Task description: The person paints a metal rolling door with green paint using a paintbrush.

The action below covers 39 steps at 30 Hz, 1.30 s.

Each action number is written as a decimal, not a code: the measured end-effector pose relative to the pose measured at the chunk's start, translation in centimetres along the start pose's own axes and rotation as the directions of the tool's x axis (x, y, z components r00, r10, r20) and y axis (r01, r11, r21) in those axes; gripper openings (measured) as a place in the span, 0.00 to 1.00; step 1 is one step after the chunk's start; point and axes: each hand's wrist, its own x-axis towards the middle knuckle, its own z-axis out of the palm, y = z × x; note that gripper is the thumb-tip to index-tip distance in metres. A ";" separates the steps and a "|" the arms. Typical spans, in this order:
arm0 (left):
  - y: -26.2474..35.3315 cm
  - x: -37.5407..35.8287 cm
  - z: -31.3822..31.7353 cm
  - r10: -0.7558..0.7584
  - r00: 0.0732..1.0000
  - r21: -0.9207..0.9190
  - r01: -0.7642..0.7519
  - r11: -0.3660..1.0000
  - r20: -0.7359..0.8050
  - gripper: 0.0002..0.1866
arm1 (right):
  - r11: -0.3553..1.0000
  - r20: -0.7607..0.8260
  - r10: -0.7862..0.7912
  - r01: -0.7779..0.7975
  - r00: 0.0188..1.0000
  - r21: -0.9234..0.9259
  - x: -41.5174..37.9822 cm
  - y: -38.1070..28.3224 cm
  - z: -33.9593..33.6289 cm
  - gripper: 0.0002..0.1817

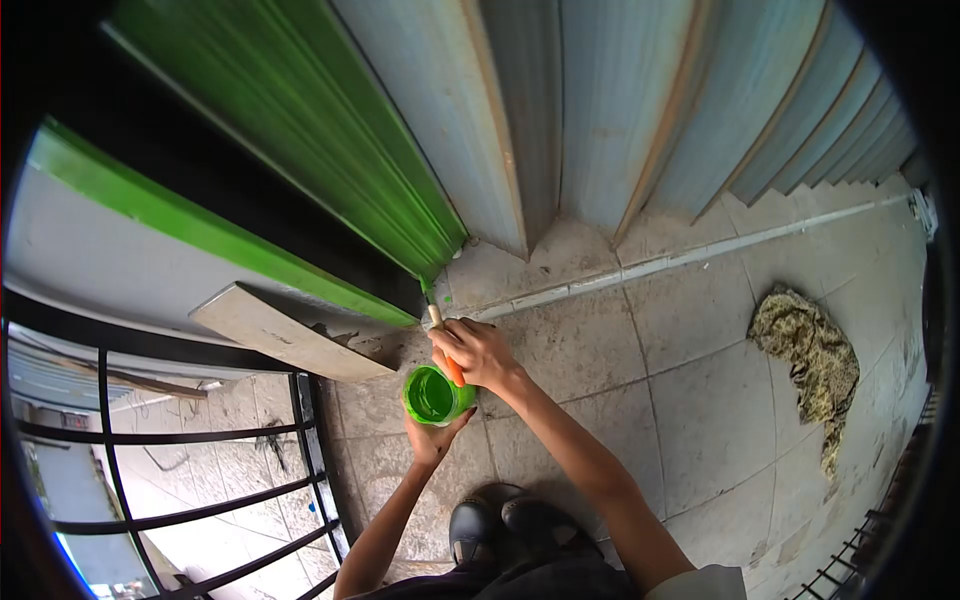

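My right hand [478, 352] is closed around a paintbrush [454, 366] with an orange and pale handle. The green-coated bristles touch the bottom corner of a green-painted folding metal panel [330, 130]. Just below, my left hand [432, 436] holds a jar of green paint [430, 396] from underneath, its open top facing up. Green paint coats the jar's inside and rim. Right of the green panel, the folds of the shutter [600, 110] are bare grey metal with rusty edges.
A pale board [290, 335] leans at the left, below a green-edged frame [200, 215]. Black metal bars [205, 437] stand at the lower left. A crumpled, stained cloth [808, 345] lies on the tiled floor [710, 430] at the right. A floor track [640, 270] runs beneath the shutter.
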 end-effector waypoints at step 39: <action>0.7 0.3 -1.1 -0.052 0.996 0.037 0.049 0.998 0.072 0.60 | 0.969 -0.080 -0.237 0.242 0.968 0.054 3.8 0.7 -1.1 0.11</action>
